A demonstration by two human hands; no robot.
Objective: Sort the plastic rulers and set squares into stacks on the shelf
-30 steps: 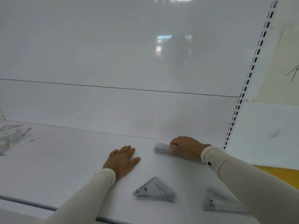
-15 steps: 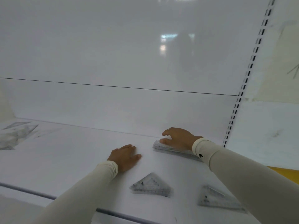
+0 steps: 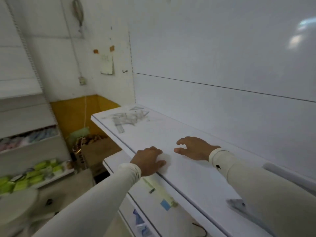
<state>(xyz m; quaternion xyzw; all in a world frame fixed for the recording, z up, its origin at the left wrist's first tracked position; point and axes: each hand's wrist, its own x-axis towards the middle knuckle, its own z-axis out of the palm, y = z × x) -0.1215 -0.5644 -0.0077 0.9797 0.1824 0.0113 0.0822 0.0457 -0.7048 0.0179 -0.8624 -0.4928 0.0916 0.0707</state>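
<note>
Blurring the pile of rulers and set squares beyond both hands

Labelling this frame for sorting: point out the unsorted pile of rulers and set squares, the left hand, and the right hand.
Pile of rulers and set squares (image 3: 128,118), head view, pile's middle.
Left hand (image 3: 148,160), head view, back of hand.
Right hand (image 3: 194,148), head view, back of hand.

A long white shelf is carrying a messy pile of clear rulers and set squares at its far left end. One more clear set square is lying near the right front edge.
</note>
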